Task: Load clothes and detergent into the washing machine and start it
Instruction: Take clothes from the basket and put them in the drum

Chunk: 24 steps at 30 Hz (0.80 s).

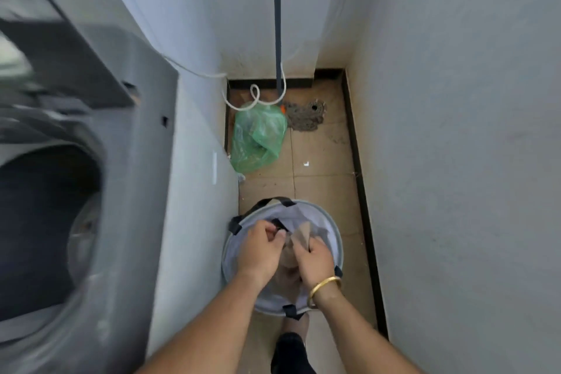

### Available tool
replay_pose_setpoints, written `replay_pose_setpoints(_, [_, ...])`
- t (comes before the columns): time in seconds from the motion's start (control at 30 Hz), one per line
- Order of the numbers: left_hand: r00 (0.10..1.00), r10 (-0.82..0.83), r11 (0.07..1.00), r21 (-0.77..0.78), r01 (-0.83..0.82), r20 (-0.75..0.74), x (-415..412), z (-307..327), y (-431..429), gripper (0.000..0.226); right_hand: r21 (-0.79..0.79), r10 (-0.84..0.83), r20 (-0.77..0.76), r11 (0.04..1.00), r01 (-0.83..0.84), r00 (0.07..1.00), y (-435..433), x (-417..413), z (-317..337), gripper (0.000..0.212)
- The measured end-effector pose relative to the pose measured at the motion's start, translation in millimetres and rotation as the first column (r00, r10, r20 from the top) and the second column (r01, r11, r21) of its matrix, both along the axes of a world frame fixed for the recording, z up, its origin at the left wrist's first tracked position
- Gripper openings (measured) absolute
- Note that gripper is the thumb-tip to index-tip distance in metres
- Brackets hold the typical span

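Observation:
A round grey laundry basket [329, 223] with black handles stands on the tiled floor, right of the washing machine. A beige garment [302, 235] lies bunched inside it. My left hand [261, 249] and my right hand [312, 261], with a gold bangle on its wrist, are both inside the basket and closed on the beige garment. The grey front-loading washing machine [127, 161] fills the left side, and its round drum opening [39, 222] is dark and uncovered. No detergent is in view.
A green plastic bag [258, 136] lies on the floor beyond the basket, beside a mop head [305, 117] with its dark pole [277, 18] rising upward. A white hose [258, 97] loops near the far wall. White walls close in on the right. My foot [291, 349] is below the basket.

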<state>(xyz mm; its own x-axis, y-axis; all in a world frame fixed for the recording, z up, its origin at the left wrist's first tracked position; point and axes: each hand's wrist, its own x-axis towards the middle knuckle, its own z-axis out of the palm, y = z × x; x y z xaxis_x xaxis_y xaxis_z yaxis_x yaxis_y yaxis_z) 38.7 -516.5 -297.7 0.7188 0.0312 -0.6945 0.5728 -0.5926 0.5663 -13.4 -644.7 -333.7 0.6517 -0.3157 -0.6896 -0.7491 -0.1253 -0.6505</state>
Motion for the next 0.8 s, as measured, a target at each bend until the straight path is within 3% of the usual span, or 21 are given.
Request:
replay_pose_setpoints(0.1, [0.996,0.092,0.987,-0.128,-0.093,-0.007,27.5,68.1,-4.3,0.047,0.036,0.004,0.193,0.999,-0.011,0.981,-0.5,19.5,109.0,0.010])
replay_pose_setpoints(0.2, [0.987,0.148,0.925,-0.345,-0.160,-0.062,48.0,161.5,-0.5,0.050,0.096,-0.028,0.342,0.995,-0.005,0.939,11.7,36.2,214.1,0.019])
replay_pose_setpoints(0.3, [0.978,0.104,0.785,-0.589,-0.191,-0.178,53.2,246.0,23.1,0.058,0.206,-0.088,0.490,0.978,-0.017,0.867,28.1,46.3,301.7,0.024])
replay_pose_setpoints(0.4, [0.983,0.037,0.699,-0.699,-0.153,-0.179,47.6,326.7,68.1,0.092,0.381,-0.193,0.614,0.922,-0.072,0.765,50.3,47.7,383.1,0.037])
replay_pose_setpoints(0.5, [0.987,-0.004,0.539,-0.832,-0.132,-0.160,33.1,377.1,122.6,0.120,0.525,-0.282,0.658,0.836,-0.156,0.698,81.3,51.4,439.2,0.018])
replay_pose_setpoints(0.57, [0.990,-0.029,0.423,-0.899,-0.115,-0.140,19.5,397.3,160.7,0.133,0.637,-0.354,0.621,0.747,-0.188,0.700,109.3,55.7,466.0,0.040])
replay_pose_setpoints(0.6, [0.994,-0.048,0.382,-0.921,-0.073,-0.098,13.4,409.0,184.6,0.130,0.675,-0.381,0.590,0.717,-0.175,0.712,129.1,58.2,479.1,0.045])
replay_pose_setpoints(0.63, [0.997,-0.056,0.365,-0.930,-0.036,-0.061,7.7,414.9,196.1,0.124,0.686,-0.396,0.575,0.710,-0.158,0.716,139.3,59.3,487.4,0.036])
replay_pose_setpoints(0.67, [0.999,-0.040,0.374,-0.927,-0.010,-0.027,3.5,421.3,212.8,0.118,0.639,-0.385,0.602,0.757,-0.133,0.699,152.8,60.5,495.5,0.017])
replay_pose_setpoints(0.7, [1.000,-0.001,0.419,-0.908,0.025,0.027,1.6,428.0,233.6,0.111,0.540,-0.371,0.648,0.840,-0.058,0.665,170.1,61.1,501.1,0.014])
replay_pose_setpoints(0.8, [0.972,0.195,0.494,-0.869,0.017,0.130,6.6,437.1,288.2,0.087,0.318,-0.237,0.749,0.948,-0.023,0.619,219.7,59.5,501.0,0.058])
